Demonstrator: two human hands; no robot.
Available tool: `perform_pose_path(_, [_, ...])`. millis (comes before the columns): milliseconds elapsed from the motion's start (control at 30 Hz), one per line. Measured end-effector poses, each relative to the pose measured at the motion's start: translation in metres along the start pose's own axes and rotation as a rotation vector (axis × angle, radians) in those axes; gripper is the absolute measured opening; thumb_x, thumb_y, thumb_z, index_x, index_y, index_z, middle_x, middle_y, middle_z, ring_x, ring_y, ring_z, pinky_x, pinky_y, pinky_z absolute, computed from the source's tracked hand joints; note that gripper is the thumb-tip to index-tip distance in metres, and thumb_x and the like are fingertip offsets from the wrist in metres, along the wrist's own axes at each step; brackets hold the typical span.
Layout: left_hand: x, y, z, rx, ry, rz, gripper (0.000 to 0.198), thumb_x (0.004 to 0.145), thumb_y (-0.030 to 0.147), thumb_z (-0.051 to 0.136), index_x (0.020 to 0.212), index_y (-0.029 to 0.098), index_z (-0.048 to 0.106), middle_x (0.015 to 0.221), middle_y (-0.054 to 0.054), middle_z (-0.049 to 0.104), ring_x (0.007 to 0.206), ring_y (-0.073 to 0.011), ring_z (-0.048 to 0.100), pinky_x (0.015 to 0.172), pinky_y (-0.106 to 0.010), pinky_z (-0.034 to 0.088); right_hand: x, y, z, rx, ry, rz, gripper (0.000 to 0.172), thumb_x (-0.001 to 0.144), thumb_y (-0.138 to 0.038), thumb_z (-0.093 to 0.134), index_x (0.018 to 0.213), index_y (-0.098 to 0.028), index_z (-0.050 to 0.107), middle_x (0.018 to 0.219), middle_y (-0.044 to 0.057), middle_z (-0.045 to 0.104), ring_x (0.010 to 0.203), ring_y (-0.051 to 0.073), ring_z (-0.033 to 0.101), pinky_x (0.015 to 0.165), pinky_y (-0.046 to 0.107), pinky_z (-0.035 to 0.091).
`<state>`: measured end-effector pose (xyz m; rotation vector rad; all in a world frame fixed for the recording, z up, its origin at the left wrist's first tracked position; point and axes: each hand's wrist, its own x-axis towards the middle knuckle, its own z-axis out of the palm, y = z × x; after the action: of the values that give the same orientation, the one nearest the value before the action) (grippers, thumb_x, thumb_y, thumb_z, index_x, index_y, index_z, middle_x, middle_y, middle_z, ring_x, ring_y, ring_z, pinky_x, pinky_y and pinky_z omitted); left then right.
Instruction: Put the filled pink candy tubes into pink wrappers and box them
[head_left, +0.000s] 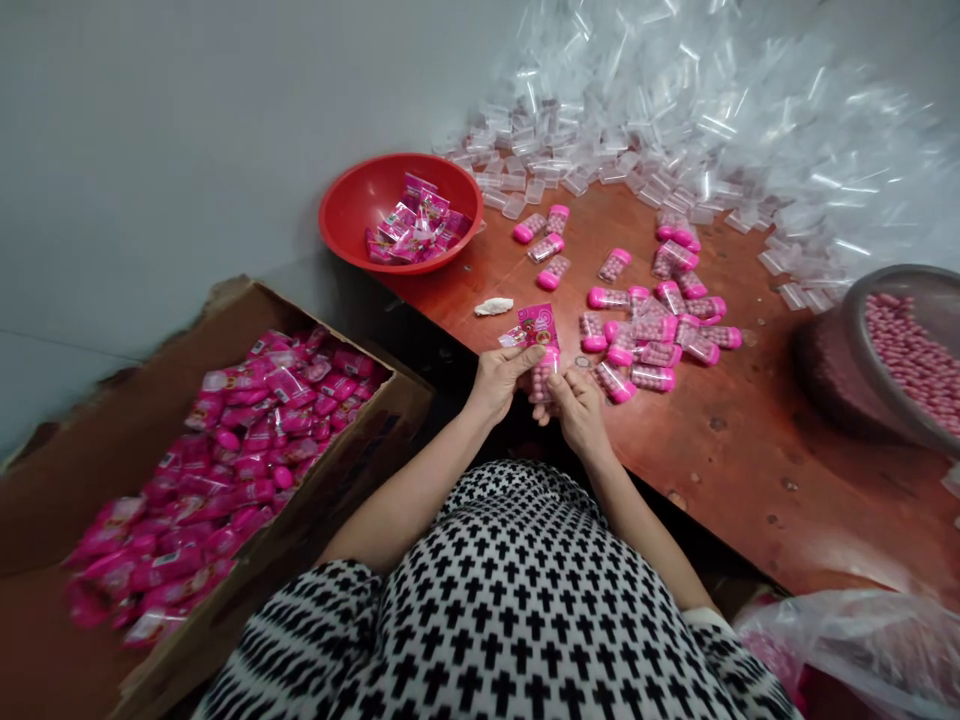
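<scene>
My left hand [499, 378] and my right hand [576, 403] meet at the near edge of the wooden table [750, 450]. Between them they grip a small clear candy bottle [545, 368] with a pink cap, and a pink printed label sleeve [536, 325] sticks up from it. Both hands are closed in a pinch around the bottle and sleeve. Just right of my hands lie several filled pink-capped bottles [652, 330] scattered on the table.
A red bowl [352, 205] holding pink sleeves sits at the table's far left. A cardboard box [187, 560] of wrapped pink bottles stands at my left. Empty clear bottles [675, 120] are heaped at the back. A metal bowl [862, 330] of pink candies is at right.
</scene>
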<state>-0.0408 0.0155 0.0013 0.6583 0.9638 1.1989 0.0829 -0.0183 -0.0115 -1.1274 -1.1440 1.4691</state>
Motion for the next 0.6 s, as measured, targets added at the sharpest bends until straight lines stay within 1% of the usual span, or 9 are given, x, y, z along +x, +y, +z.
perform_pose_path(33, [0.0,0.0,-0.001,0.047,0.003,0.017,0.038,0.06,0.042,0.082,0.057,0.01,0.062,0.05,0.0,0.057,0.042,-0.0097,0.051,0.041,-0.023,0.04,0.0,0.0,-0.001,0.017,-0.012,0.007,0.034,0.085,-0.054,0.055,0.082,-0.02,0.055,0.064,-0.002,0.064,0.043,0.009,0.057,0.041,0.02,0.049])
perform_pose_path(67, [0.001,0.0,-0.001,0.091,0.009,0.031,0.038,0.061,0.042,0.081,0.056,0.01,0.063,0.05,0.0,0.057,0.042,-0.0097,0.051,0.042,-0.023,0.04,0.0,0.001,-0.001,-0.007,0.004,-0.009,0.034,0.085,-0.053,0.054,0.08,-0.02,0.055,0.063,-0.002,0.063,0.043,0.009,0.057,0.041,0.02,0.049])
perform_pose_path(200, [0.001,-0.003,0.001,0.161,0.043,0.066,0.034,0.062,0.041,0.08,0.057,0.01,0.065,0.051,0.0,0.058,0.044,-0.0091,0.052,0.045,-0.023,0.042,-0.001,0.002,-0.002,-0.257,0.179,-0.142,0.028,0.086,-0.048,0.056,0.084,-0.021,0.057,0.06,-0.003,0.061,0.045,0.009,0.057,0.043,0.019,0.049])
perform_pose_path(233, [0.0,-0.003,0.002,0.156,0.044,0.066,0.033,0.063,0.04,0.08,0.058,0.01,0.066,0.051,0.0,0.058,0.044,-0.0091,0.052,0.045,-0.023,0.042,-0.001,0.003,-0.002,-0.25,0.177,-0.137,0.028,0.087,-0.048,0.055,0.084,-0.021,0.057,0.059,-0.004,0.06,0.044,0.009,0.056,0.043,0.019,0.048])
perform_pose_path(367, [-0.003,-0.001,0.005,0.112,0.001,0.031,0.033,0.064,0.039,0.079,0.059,0.011,0.065,0.049,0.0,0.058,0.04,-0.0104,0.051,0.041,-0.024,0.042,0.002,0.007,-0.002,0.0,0.033,-0.019,0.032,0.088,-0.052,0.05,0.084,-0.02,0.055,0.062,-0.003,0.062,0.04,0.008,0.053,0.037,0.019,0.044])
perform_pose_path(400, [-0.003,0.0,0.006,0.1,-0.008,0.015,0.033,0.063,0.04,0.079,0.058,0.01,0.065,0.049,0.0,0.058,0.039,-0.0108,0.051,0.04,-0.024,0.042,0.002,0.007,-0.002,0.009,0.031,-0.018,0.033,0.088,-0.052,0.05,0.084,-0.02,0.055,0.062,-0.003,0.062,0.04,0.008,0.053,0.036,0.019,0.043])
perform_pose_path(433, [-0.004,0.001,0.007,0.087,-0.01,0.0,0.033,0.063,0.04,0.08,0.058,0.01,0.065,0.049,-0.001,0.058,0.039,-0.0112,0.052,0.04,-0.024,0.042,0.001,0.007,-0.002,-0.029,0.054,-0.036,0.032,0.088,-0.051,0.05,0.083,-0.02,0.054,0.061,-0.003,0.061,0.04,0.008,0.053,0.037,0.019,0.043])
perform_pose_path(533, [-0.006,0.003,0.011,0.032,0.027,-0.02,0.033,0.06,0.039,0.081,0.061,0.009,0.066,0.051,-0.002,0.06,0.042,-0.011,0.054,0.042,-0.024,0.044,-0.001,0.005,0.0,-0.291,0.176,-0.154,0.028,0.089,-0.047,0.051,0.08,-0.02,0.054,0.056,-0.004,0.058,0.043,0.008,0.053,0.042,0.019,0.044])
perform_pose_path(600, [-0.007,0.002,0.012,-0.005,0.048,-0.02,0.033,0.059,0.038,0.082,0.063,0.009,0.066,0.053,-0.002,0.06,0.042,-0.0102,0.053,0.043,-0.023,0.044,-0.002,0.004,0.001,-0.385,0.202,-0.202,0.027,0.09,-0.045,0.051,0.08,-0.02,0.055,0.056,-0.004,0.057,0.045,0.009,0.054,0.044,0.02,0.043])
